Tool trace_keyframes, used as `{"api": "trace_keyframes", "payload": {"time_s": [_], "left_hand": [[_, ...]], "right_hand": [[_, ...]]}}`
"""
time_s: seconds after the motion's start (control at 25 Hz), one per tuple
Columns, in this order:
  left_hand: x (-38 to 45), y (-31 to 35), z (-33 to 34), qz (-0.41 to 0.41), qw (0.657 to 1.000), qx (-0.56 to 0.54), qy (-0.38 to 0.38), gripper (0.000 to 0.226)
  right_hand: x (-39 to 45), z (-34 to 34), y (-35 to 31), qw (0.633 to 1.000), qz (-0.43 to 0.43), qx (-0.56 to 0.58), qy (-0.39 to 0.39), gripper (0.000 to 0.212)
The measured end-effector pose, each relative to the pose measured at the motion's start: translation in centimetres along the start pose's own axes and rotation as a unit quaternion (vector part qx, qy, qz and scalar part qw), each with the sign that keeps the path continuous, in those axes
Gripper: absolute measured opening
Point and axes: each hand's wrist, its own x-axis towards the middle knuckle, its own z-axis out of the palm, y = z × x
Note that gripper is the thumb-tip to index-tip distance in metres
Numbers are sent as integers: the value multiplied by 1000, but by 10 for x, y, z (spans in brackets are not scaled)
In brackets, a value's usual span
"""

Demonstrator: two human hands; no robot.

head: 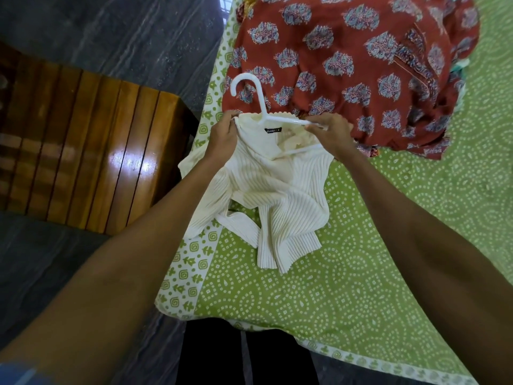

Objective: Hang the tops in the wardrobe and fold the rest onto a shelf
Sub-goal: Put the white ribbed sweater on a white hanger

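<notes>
The left hand (222,134) pinches the white top's (263,190) collar; the right hand (330,134) pinches the hanger (258,98) inside the neckline. Seat each shoulder squarely (ribbed knit stretches), hook at 11 o'clock.

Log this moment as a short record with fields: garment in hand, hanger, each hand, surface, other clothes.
garment: cream ribbed top, lower part resting on the bed
hanger: white plastic hanger, partly inside the neckline, hook sticking out
left hand: left hand grips the top's neck edge
right hand: right hand pinches the hanger arm and collar
surface: green printed bedsheet
other clothes: red printed garment behind
</notes>
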Motion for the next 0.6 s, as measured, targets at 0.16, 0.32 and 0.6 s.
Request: {"api": "trace_keyframes", "payload": {"time_s": [0.16, 0.32, 0.6], "left_hand": [[0, -1, -7, -39, 995, -91, 6, 25], [-5, 4, 1, -17, 999, -5, 32, 21], [5, 66, 65, 395, 851, 342, -49, 32]], "right_hand": [[-4, -7, 16, 996, 25, -67, 58, 30], [-11, -15, 37, 971, 109, 198, 78, 7], [-8, -7, 22, 956, 88, 274, 63, 25]]}}
